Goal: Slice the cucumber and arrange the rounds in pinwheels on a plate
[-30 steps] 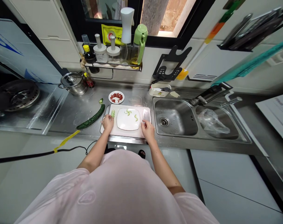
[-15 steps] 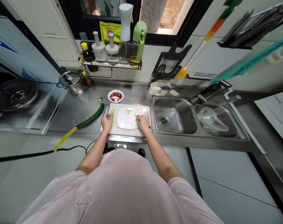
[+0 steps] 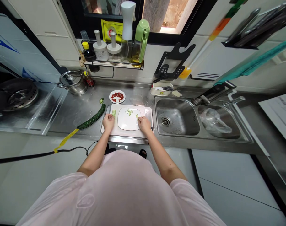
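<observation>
My left hand (image 3: 108,122) rests on the white cutting board (image 3: 126,134), its fingers against a small stack of cucumber slices (image 3: 113,113). My right hand (image 3: 144,124) reaches the right side of a white square plate (image 3: 128,119), with its fingertips at a thin cucumber slice (image 3: 137,116). More slices form a small fan on the plate (image 3: 129,111). A long dark green cucumber (image 3: 92,117) lies on the steel counter left of the board, with a cut piece (image 3: 101,100) beyond it. A knife blade (image 3: 147,113) seems to lie along the board's right side.
A small plate of chopped red chili (image 3: 117,97) stands behind the board. The steel sink (image 3: 175,116) lies to the right, with a plastic bag (image 3: 214,121) in its second basin. A steel pot (image 3: 73,82) stands at back left, below a shelf of bottles (image 3: 113,65).
My right hand has moved left from the board's right side to the plate. My left hand stays by the slices. The view has shifted slightly.
</observation>
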A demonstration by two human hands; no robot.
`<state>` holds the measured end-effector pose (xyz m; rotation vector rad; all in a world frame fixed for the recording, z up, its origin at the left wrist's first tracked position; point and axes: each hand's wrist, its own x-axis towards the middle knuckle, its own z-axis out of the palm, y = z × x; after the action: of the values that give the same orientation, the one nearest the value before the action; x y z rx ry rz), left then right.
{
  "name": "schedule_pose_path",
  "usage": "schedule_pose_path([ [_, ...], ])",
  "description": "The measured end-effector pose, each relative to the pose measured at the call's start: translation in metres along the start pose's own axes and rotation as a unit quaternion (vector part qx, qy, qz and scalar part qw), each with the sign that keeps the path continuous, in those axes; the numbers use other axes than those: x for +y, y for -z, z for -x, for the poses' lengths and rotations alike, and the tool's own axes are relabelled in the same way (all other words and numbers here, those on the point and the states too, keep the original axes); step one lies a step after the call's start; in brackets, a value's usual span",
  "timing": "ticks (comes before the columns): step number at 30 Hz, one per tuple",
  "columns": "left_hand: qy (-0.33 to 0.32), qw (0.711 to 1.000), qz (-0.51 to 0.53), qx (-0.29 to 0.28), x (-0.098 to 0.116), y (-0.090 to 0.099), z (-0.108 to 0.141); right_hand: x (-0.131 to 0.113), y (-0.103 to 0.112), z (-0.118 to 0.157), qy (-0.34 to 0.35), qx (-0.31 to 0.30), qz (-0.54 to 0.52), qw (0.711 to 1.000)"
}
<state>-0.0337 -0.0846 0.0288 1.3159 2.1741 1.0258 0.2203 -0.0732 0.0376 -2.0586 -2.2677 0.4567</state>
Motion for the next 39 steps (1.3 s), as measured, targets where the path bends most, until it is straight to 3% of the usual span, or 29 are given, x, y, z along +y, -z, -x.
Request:
schedule_pose_path([
  [7,0.009,1.000,0.021,0.001,0.002,-0.002,-0.001,0.002,0.000,-0.001,0.002,-0.007,-0.003,1.000],
  [16,0.001,0.990,0.144,0.005,0.004,-0.004,-0.003,0.003,0.000,0.003,-0.013,0.028,-0.042,0.999],
  [23,0.029,0.948,0.308,-0.077,0.021,-0.009,0.002,-0.004,0.010,0.003,-0.012,0.118,-0.142,0.983],
  [28,0.039,0.918,0.374,-0.124,0.049,-0.001,0.012,-0.024,0.030,0.006,0.035,0.177,-0.236,0.955],
  [32,0.039,0.897,0.411,-0.157,0.070,0.012,0.019,-0.043,0.048,0.010,0.081,0.211,-0.342,0.912],
  [36,0.023,0.885,0.425,-0.190,0.086,0.023,0.024,-0.059,0.063,0.012,0.109,0.180,-0.458,0.864],
  [39,0.005,0.881,0.425,-0.209,0.095,0.029,0.027,-0.068,0.070,0.013,0.126,0.152,-0.495,0.846],
])
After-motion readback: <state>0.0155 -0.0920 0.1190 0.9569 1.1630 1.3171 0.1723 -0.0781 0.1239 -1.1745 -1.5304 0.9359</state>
